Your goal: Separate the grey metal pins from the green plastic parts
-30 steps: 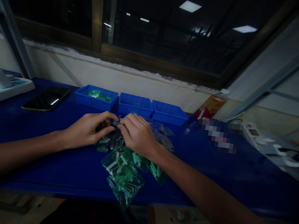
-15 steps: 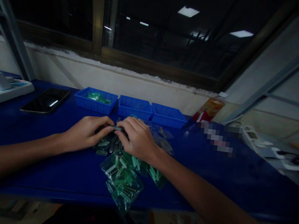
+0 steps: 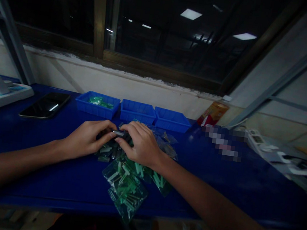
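Between my two hands, above the pile, is a small dark rectangular piece (image 3: 119,133) with a light edge; its kind is too small to tell. My left hand (image 3: 89,136) pinches its left end between thumb and fingers. On its right side, my right hand (image 3: 140,143) curls over it, thumb below and fingers above. Under the hands lie small dark and metallic parts (image 3: 105,153), partly hidden. Nearer the table's front edge are clear bags (image 3: 125,191) holding green strips and thin metal pins. More clear bags (image 3: 167,141) show beyond my right wrist.
Three blue bins stand along the back: the left bin (image 3: 82,105) holds green bagged pieces, beside a middle bin (image 3: 137,117) and a right bin (image 3: 172,125). A phone (image 3: 46,105) and power strip (image 3: 16,92) lie left. A bottle (image 3: 215,112) stands back right.
The small dark piece has tilted between my fingers, showing more of its light edge. My right thumb has shifted slightly down and left. The bags and bins stay in place.
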Available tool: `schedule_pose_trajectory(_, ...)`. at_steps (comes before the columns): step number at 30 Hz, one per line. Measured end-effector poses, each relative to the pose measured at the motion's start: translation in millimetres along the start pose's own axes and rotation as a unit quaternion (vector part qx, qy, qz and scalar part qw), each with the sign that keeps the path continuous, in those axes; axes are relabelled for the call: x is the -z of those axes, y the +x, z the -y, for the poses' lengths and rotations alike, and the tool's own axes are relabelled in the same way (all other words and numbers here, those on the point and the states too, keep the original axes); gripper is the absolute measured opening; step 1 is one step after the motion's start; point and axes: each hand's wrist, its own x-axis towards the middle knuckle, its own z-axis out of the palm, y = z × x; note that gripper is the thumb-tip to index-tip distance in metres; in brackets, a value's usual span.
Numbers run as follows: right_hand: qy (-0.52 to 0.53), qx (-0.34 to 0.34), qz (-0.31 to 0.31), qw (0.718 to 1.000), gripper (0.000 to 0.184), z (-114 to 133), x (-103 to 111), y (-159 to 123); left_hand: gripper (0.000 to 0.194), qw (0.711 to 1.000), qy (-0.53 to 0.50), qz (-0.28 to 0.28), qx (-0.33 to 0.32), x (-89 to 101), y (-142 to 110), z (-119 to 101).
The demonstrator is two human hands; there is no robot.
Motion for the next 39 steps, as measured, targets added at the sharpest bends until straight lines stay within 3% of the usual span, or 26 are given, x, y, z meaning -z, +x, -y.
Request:
schedule_pose_trajectory(7,-0.024,0.021,0.007,0.999,0.02,-0.9,-1.2,-0.3,0.023,1.0,0.006,0.022,0.003,1.5,1.0,-0.8)
schedule_pose_trajectory(18,-0.016,0.017,0.001,1.0,0.023,-2.7,-1.6,0.2,0.019,1.0,-0.006,-0.009,-0.012,-1.1,0.2,1.3)
schedule_pose_trajectory(27,-0.015,0.02,0.017,1.0,0.017,-2.2,-0.5,-0.4,0.02,1.0,-0.004,0.003,-0.008,-0.1,-0.1,1.3)
schedule_pose_trajectory(32,-0.037,0.013,0.02,0.999,0.024,-2.4,-1.8,-0.2,0.024,1.0,-0.021,-0.004,-0.015,-2.2,-1.2,2.1)
schedule_pose_trajectory(39,-0.018,0.013,0.022,1.0,0.024,-1.7,-0.2,0.0,0.016,1.0,-0.015,-0.017,-0.018,-3.4,-0.6,2.5)
